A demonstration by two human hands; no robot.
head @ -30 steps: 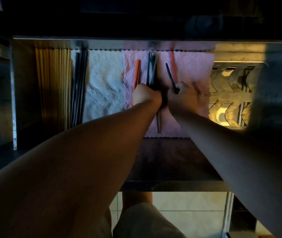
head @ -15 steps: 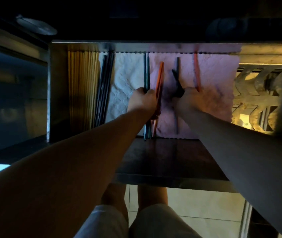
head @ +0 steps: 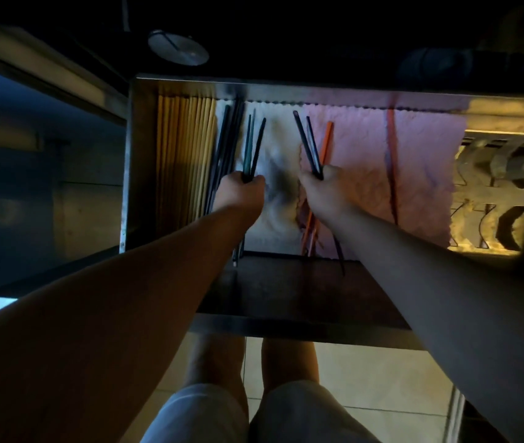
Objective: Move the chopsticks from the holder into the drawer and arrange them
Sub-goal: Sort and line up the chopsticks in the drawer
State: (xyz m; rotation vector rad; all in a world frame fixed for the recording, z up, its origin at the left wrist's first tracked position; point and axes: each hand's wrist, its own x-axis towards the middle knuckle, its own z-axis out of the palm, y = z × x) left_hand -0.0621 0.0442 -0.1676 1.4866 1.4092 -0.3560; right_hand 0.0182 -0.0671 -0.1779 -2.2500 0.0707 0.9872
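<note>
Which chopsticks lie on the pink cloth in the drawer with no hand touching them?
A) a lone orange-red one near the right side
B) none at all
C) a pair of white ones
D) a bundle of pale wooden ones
A: a single orange-red chopstick lies on the crinkled pink cloth, well clear of the right hand, which holds dark chopsticks; the pale wooden ones sit at the drawer's far left.

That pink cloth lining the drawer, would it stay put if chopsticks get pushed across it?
Probably not. The pink cloth already looks rumpled, so it is likely floppy and would bunch when pushed. Its left edge by the right hand appears lifted and creased. It seems light, with only an orange chopstick lying there.
</note>
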